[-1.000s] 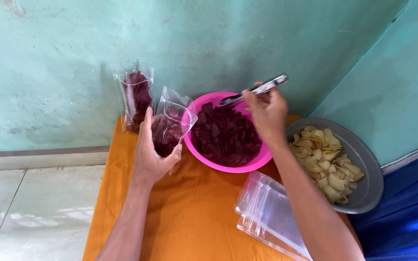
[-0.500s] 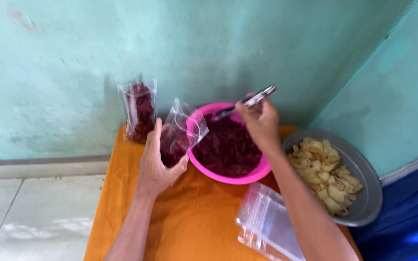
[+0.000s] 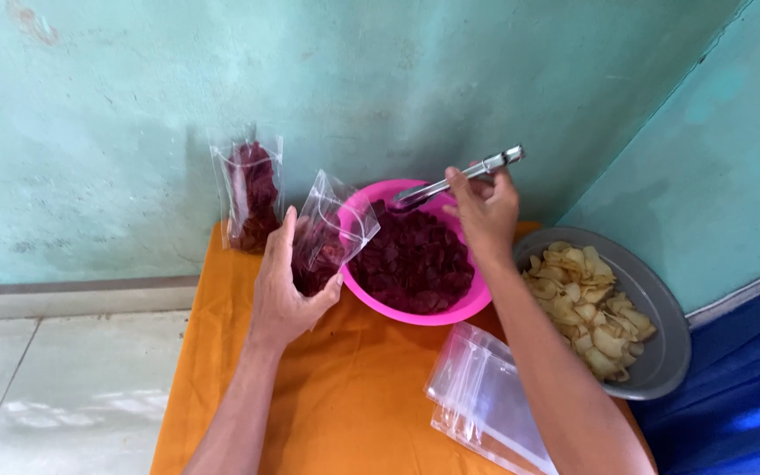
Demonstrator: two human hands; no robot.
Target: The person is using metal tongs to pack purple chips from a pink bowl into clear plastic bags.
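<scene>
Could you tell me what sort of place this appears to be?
Probably a small home snack-packing corner: a pink bowl of dark red chips, a grey pan of pale chips, and empty clear bags on an orange-covered table.

Filled bag point(image 3: 251, 189): I see it upright against the wall, packed with dark red chips.
Grey basin point(image 3: 667, 352): holds pale yellow chips, right of the pink bowl.
Empty clear bags point(image 3: 477, 391): stacked flat on the orange surface point(image 3: 345, 396).
Wall point(image 3: 222, 62): teal, scuffed.
</scene>
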